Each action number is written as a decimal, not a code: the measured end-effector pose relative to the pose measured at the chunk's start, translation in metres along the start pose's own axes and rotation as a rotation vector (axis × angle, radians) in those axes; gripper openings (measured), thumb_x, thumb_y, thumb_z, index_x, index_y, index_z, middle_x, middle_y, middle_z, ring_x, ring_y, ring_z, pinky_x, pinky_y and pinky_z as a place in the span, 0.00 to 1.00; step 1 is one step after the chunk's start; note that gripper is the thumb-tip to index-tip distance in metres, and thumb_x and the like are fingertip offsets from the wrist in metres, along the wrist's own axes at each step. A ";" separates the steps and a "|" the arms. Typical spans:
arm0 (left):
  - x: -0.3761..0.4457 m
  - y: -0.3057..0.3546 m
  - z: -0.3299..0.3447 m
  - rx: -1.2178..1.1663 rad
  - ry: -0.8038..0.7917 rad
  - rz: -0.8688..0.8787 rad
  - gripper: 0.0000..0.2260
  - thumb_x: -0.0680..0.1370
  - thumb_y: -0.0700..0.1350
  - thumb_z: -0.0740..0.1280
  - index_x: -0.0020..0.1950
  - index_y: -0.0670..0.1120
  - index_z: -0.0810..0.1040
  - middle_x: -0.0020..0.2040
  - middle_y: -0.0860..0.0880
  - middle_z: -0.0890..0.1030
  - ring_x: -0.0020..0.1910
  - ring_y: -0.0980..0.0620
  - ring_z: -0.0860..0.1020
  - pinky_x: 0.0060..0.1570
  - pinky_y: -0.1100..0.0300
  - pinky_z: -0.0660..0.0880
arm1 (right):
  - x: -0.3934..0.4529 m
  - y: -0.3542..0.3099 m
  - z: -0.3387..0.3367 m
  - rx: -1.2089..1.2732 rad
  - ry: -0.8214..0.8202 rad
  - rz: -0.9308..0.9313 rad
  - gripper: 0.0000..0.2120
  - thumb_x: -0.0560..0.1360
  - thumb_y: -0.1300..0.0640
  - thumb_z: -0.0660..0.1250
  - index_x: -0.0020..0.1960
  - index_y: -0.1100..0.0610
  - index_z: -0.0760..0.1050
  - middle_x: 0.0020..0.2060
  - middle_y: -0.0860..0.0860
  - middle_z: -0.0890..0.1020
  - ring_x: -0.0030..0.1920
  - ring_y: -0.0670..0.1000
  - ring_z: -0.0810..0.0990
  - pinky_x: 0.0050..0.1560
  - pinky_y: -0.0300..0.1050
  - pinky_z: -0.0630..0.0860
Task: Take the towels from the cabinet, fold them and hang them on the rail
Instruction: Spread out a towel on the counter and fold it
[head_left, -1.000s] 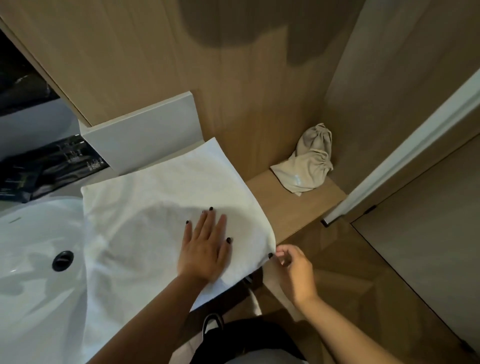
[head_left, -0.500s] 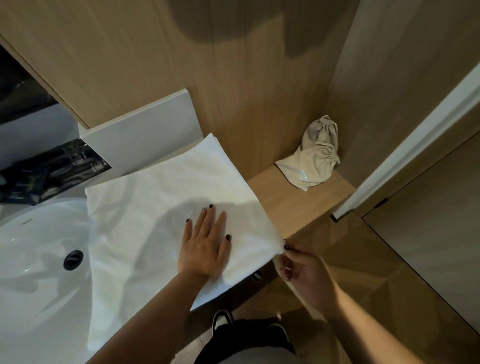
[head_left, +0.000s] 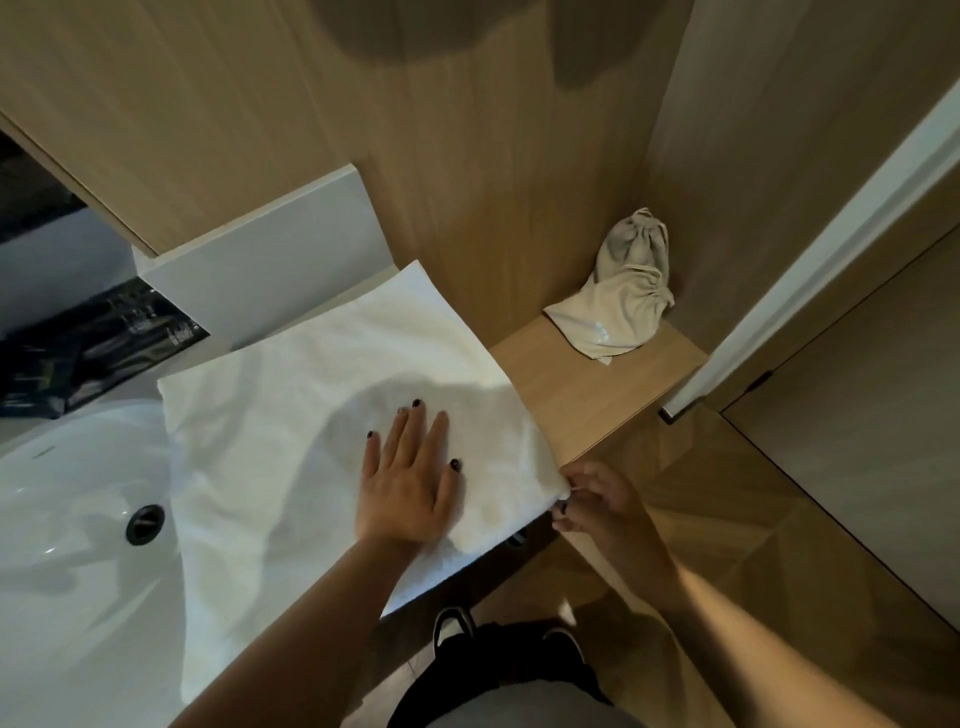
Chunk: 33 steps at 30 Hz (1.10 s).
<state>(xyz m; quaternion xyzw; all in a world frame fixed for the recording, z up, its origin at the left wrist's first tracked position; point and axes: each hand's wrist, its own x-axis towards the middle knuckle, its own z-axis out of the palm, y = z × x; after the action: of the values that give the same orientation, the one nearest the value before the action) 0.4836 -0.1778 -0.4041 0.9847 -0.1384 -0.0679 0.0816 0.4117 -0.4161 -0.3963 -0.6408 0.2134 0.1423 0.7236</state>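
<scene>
- The white terry towel (head_left: 311, 441) lies spread flat on the bench, its left part draped over the glossy white oval basin (head_left: 67, 519), its near-right edge overhanging the bench front.
- The left hand (head_left: 405, 488) presses flat on the towel, fingers straight and together.
- The right hand (head_left: 597, 501) has its grip closed in a pinch on the towel's right corner, beside the light wooden shelf (head_left: 587, 389).
- A beige drawstring cloth bag (head_left: 618, 306) slumps in the shelf's back corner, well apart.
</scene>
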 end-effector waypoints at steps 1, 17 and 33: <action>-0.001 0.001 0.000 -0.001 0.003 0.000 0.29 0.81 0.60 0.43 0.81 0.54 0.47 0.81 0.49 0.45 0.79 0.51 0.38 0.77 0.46 0.38 | 0.000 0.004 0.002 -0.081 0.050 -0.018 0.16 0.72 0.64 0.71 0.58 0.56 0.75 0.53 0.51 0.83 0.52 0.51 0.83 0.47 0.45 0.82; -0.001 0.001 -0.003 -0.026 -0.005 0.005 0.29 0.81 0.60 0.42 0.81 0.53 0.48 0.81 0.49 0.44 0.79 0.51 0.39 0.77 0.47 0.38 | 0.031 -0.017 -0.009 -0.575 0.395 -0.217 0.15 0.76 0.71 0.60 0.46 0.53 0.78 0.39 0.49 0.82 0.41 0.49 0.80 0.43 0.44 0.75; -0.069 -0.102 -0.021 -0.103 0.034 -0.474 0.34 0.76 0.65 0.37 0.81 0.55 0.40 0.81 0.50 0.37 0.78 0.50 0.35 0.77 0.47 0.39 | 0.083 -0.020 0.146 -1.504 -0.130 -0.632 0.30 0.82 0.39 0.46 0.81 0.48 0.46 0.80 0.48 0.43 0.79 0.51 0.37 0.77 0.54 0.36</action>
<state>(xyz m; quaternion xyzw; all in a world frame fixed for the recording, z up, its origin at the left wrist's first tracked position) 0.4480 -0.0589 -0.3941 0.9852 0.1015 -0.0757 0.1159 0.5121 -0.2798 -0.4073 -0.9753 -0.1720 0.0737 0.1172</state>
